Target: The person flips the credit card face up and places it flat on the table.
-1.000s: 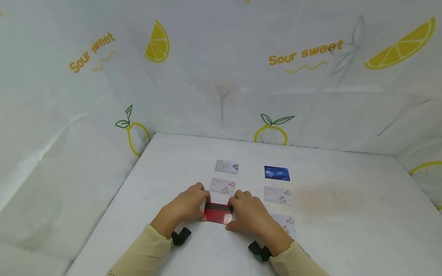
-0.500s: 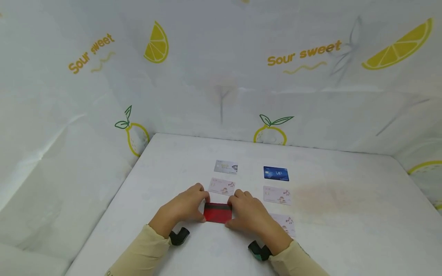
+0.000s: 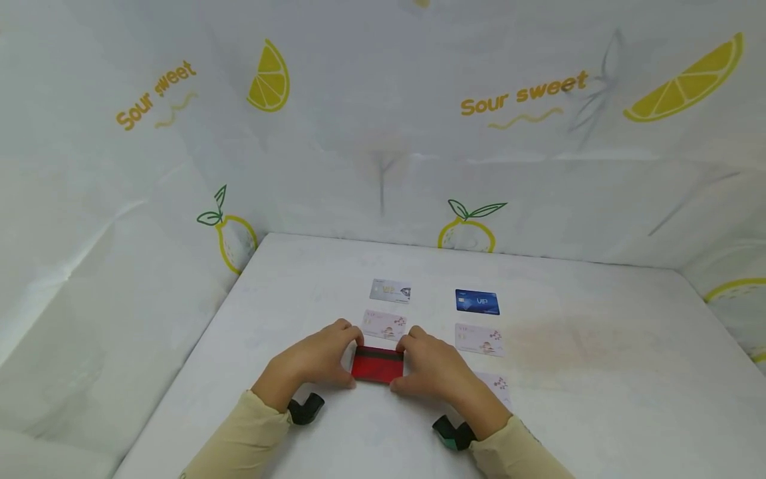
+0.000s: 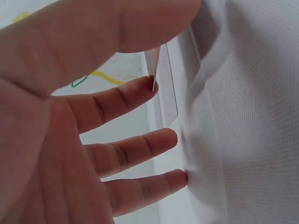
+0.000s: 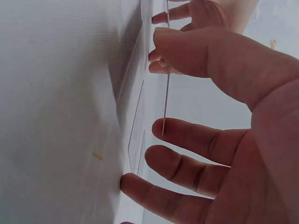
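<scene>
A red card with a dark stripe along its far edge spans the space between both hands. My left hand pinches its left end between thumb and index finger, and my right hand grips the right end the same way. Seen edge-on in the left wrist view, the card stands a little off the white surface. The right wrist view shows the thin card edge between thumb and index finger, also apart from the surface. Just beyond the red card lies a pale pink card.
A silver VIP card lies behind the pink one. To the right, a column holds a blue VIP card, a pink card and another pink card partly covered by my right hand. Lemon-print sheeting rises behind the white table.
The red card, pinched by both hands throughout, has shifted slightly up in the head view and tilted. The bright glare on its right corner is gone. The other cards have stayed put.
</scene>
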`<state>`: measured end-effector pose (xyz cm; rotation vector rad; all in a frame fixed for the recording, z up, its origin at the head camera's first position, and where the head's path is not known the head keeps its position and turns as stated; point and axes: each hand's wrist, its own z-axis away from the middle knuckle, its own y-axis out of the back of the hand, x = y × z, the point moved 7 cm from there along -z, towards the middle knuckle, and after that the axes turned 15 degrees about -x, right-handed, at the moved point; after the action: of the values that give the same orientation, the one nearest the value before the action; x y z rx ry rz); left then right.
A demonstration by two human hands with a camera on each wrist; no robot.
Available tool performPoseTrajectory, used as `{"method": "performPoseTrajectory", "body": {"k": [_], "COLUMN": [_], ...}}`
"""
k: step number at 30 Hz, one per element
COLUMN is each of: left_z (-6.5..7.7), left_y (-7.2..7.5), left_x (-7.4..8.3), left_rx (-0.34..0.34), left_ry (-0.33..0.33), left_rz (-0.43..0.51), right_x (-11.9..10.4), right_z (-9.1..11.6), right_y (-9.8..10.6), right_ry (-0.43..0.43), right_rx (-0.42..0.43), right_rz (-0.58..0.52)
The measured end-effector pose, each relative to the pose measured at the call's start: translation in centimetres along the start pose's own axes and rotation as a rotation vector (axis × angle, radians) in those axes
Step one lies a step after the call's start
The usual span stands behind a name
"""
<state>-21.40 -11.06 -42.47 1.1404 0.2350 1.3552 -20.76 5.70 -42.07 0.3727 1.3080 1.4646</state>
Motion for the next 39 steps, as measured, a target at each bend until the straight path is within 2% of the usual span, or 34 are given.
{"method": "performPoseTrajectory", "body": {"k": [6, 18, 24, 29, 34, 39], "left_z": [0.2, 1.0, 1.3, 1.5, 1.6, 1.6], "left_y": [0.4, 1.7, 2.2, 2.5, 2.6, 2.8], "left_x": [-0.2, -0.1, 0.3, 0.8, 1.2, 1.7], "left_rx": [0.022, 0.079, 0.092, 0.109, 0.136, 0.179], "left_ry": [-0.033, -0.165, -0.205, -0.268, -0.301, -0.321], "left_rz": [0.003, 0.040, 0.084, 0.114, 0.128, 0.134], "right_x": [0.3, 0.4, 0.4, 0.3, -0.1, -0.8], "right_z": [0.1, 0.3, 0.3, 0.4, 0.4, 0.7], "right_y": [0.2, 0.6, 0.7, 0.8, 0.9, 1.1], "right_ry": [-0.006, -0.008, -0.006, 0.003, 0.034, 0.099], "right_rx": [-0.005, 0.006, 0.007, 0.018, 0.037, 0.095], "right_rz": [-0.057, -0.063, -0.057, -0.047, -0.034, -0.022]}}
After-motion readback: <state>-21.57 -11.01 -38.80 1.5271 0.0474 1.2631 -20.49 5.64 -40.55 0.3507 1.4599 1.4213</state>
